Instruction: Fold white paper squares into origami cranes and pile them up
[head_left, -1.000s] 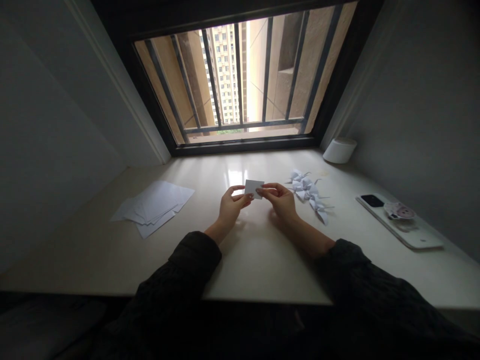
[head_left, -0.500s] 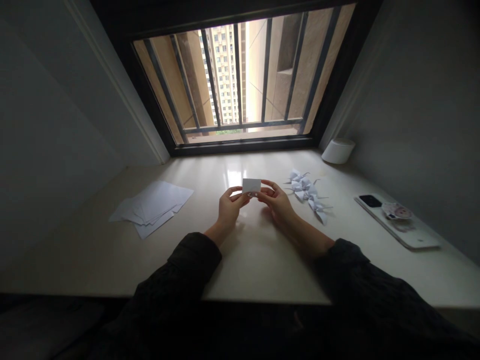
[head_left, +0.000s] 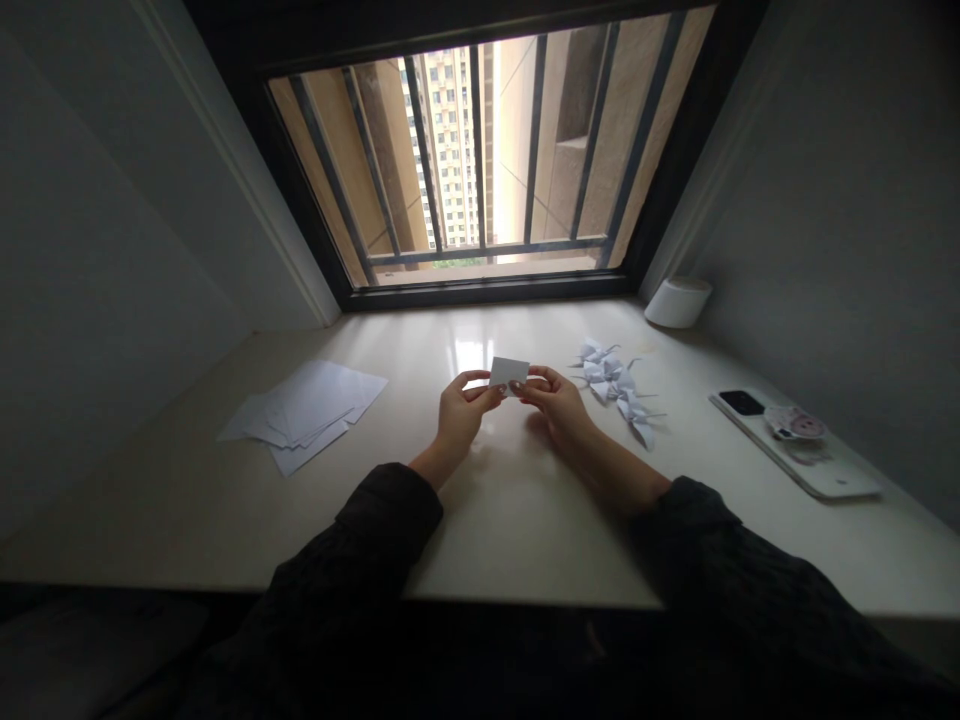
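Observation:
A small folded square of white paper (head_left: 509,372) is held up above the middle of the white counter (head_left: 517,540). My left hand (head_left: 460,408) pinches its left side between thumb and fingers. On the other side, my right hand (head_left: 556,402) grips the lower right edge, thumb in front and fingers behind. The two thumbs are close together at the bottom of the paper. Several folded paper cranes (head_left: 611,377) lie just right of my right hand. Which layers of the fold my fingertips press cannot be made out.
A loose stack of white paper sheets (head_left: 307,400) lies on the left. To the right are a phone (head_left: 847,476) with a round grip on its back and a white roll (head_left: 678,302) by the wall. Behind the counter is a barred window (head_left: 480,160).
The folded paper has shifted slightly to the right and tilted a little. My thumbs have moved somewhat along its lower edge; both hands keep hold.

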